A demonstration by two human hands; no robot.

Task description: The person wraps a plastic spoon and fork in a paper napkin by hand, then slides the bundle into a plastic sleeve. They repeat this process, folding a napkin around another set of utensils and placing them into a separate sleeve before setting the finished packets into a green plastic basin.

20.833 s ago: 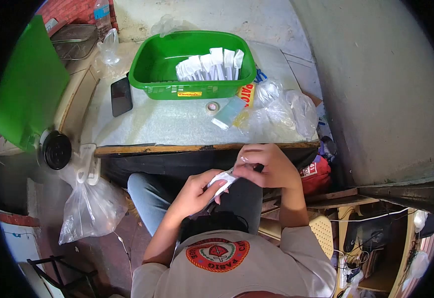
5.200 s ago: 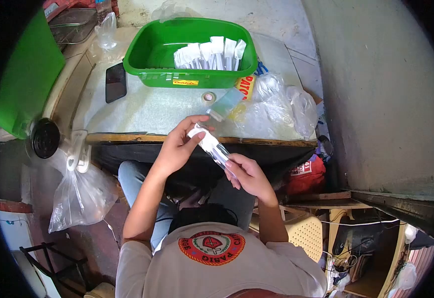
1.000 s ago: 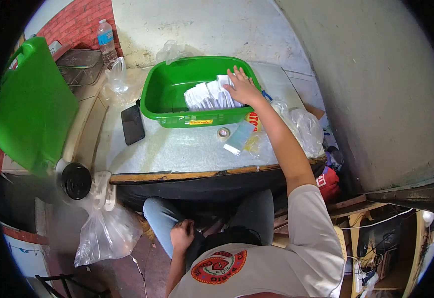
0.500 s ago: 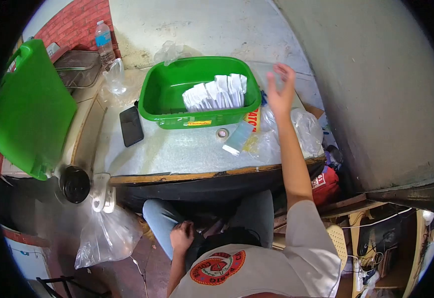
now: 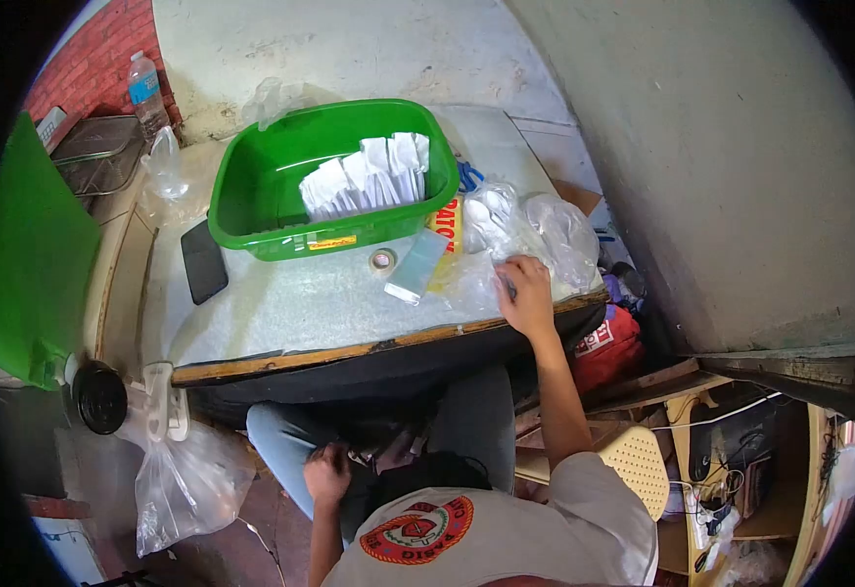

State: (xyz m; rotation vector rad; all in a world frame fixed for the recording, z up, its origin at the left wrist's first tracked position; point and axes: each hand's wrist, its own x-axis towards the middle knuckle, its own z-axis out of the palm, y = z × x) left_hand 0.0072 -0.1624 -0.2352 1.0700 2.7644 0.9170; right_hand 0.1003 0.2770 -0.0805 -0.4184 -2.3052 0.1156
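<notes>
The right hand (image 5: pixel 527 298) is at clear plastic bags (image 5: pixel 474 284), left hand (image 5: pixel 327 474) on thigh (image 5: pixel 282 440).

Green tub (image 5: pixel 271 247) hides lower ends of white packets (image 5: pixel 367 176); right hand (image 5: pixel 528 298) palm hidden.

Bare table (image 5: pixel 290 315) stretches along the front edge from left corner to translucent packet (image 5: pixel 417 266), leaving room to pass; behind, a green basin (image 5: pixel 263 245) blocks the way, a phone (image 5: pixel 203 262) lies by the left edge, plastic bags (image 5: pixel 562 230) crowd the right
</notes>
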